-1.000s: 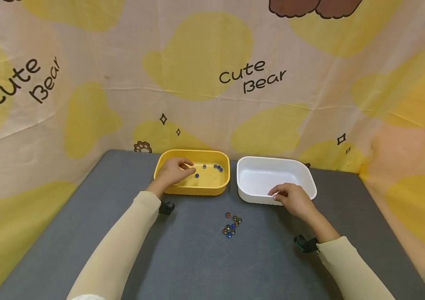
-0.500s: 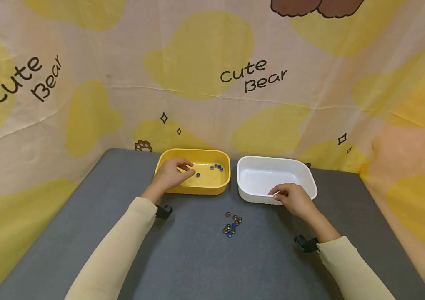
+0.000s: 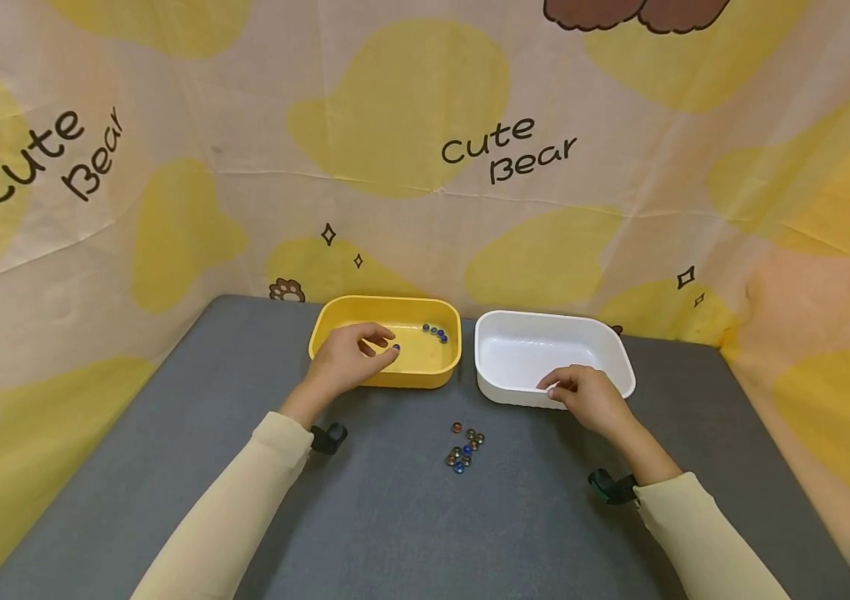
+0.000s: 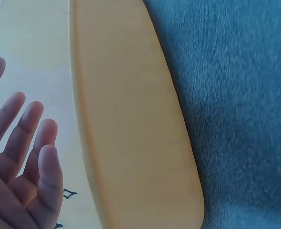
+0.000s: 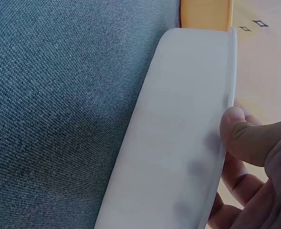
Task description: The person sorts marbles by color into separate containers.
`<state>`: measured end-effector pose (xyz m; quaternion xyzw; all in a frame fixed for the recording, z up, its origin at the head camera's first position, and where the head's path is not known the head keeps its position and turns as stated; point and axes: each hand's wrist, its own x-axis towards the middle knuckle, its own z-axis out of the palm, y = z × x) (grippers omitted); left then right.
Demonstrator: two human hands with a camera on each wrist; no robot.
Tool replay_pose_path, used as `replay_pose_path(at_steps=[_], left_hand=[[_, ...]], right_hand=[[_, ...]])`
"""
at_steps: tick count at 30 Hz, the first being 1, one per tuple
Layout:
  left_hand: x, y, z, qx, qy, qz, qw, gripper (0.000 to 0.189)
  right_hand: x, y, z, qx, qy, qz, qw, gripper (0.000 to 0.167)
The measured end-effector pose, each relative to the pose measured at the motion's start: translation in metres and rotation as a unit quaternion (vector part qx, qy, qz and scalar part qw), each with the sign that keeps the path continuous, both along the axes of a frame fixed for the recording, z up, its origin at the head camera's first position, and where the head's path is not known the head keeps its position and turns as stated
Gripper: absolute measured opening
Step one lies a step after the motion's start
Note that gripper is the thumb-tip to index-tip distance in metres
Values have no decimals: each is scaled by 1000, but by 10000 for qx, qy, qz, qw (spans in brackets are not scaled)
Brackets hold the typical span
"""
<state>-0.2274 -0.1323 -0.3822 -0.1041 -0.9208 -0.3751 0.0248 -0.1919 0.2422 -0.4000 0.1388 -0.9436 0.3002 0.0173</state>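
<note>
My left hand hovers over the near left part of the yellow plastic bin. In the left wrist view its fingers are loosely spread, and nothing shows between them. Several blue marbles lie at the bin's right end, and a lone blue marble shows just beyond my left thumb. My right hand grips the near rim of the white plastic bin. Its thumb presses on the outside of the wall in the right wrist view, with the fingers on the inner side.
Several mixed marbles, blue, reddish and greenish-brown, lie loose on the grey table in front of the bins. The bins stand side by side, a narrow gap between them, against a printed cloth backdrop.
My left hand has shifted slightly toward me over the yellow bin. One blue marble in it has rolled right, joining the others at that end. The right hand holds still.
</note>
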Motion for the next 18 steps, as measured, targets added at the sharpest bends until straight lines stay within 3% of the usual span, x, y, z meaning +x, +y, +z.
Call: replay_pose_path(at_steps=[7, 13, 18], left_hand=[[14, 8, -1, 111, 127, -167, 9997, 28], [26, 16, -4, 310, 347, -575, 9973, 28], [35, 25, -6, 250, 263, -769, 9964, 27]], right_hand=[[0, 0, 0, 45, -17, -25, 10000, 10], [0, 0, 0, 12, -55, -7, 10000, 10], [0, -1, 0, -12, -80, -1, 10000, 10]])
